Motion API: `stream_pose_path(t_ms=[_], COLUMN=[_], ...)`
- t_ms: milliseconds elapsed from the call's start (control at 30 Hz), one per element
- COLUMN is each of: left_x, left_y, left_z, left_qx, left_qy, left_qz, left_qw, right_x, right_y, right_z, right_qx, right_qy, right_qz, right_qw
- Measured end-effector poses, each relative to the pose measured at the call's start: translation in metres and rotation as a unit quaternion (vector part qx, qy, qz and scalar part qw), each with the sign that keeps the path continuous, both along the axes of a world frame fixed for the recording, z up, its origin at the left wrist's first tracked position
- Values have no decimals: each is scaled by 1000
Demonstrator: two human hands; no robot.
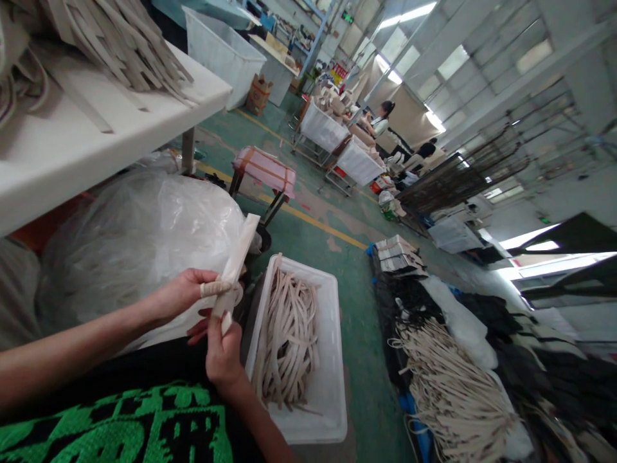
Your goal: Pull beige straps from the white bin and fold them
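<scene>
My left hand (186,296) pinches a wide cream fabric strap (238,247) between thumb and fingers. Its end sticks up and away from me, and a narrower looped part curls around my fingers. My right hand (224,355) holds the lower end of the same strap from below, close to my left hand. Just to the right of both hands stands a white plastic crate (331,379) full of tangled cream straps (286,341). My dark green-printed shirt (135,424) fills the bottom of the view.
A large clear plastic bag (144,238) bulges left of my hands, under a white table (110,132) stacked with cream strips (130,45). Right, on the green floor, lie bundled straps (453,386) and dark fabric. Co-workers (380,119) sit farther back by white bins on carts.
</scene>
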State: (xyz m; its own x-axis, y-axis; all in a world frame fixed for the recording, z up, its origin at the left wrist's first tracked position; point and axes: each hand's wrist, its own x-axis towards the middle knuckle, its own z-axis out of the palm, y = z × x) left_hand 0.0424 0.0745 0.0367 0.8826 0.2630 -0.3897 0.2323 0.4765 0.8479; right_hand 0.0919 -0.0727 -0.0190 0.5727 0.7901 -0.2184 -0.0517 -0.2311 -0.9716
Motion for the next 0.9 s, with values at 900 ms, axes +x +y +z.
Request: stream_pose_path(t_ms=[900], left_x=[-15], left_y=[15], left_z=[-8], left_qx=[27], left_qy=[4], left_qz=[-21], left_qw=[999], right_x=[-2], right_y=[12], right_z=[-6], right_qx=[-44], right_qy=[-28], right_qz=[12], right_qw=[999])
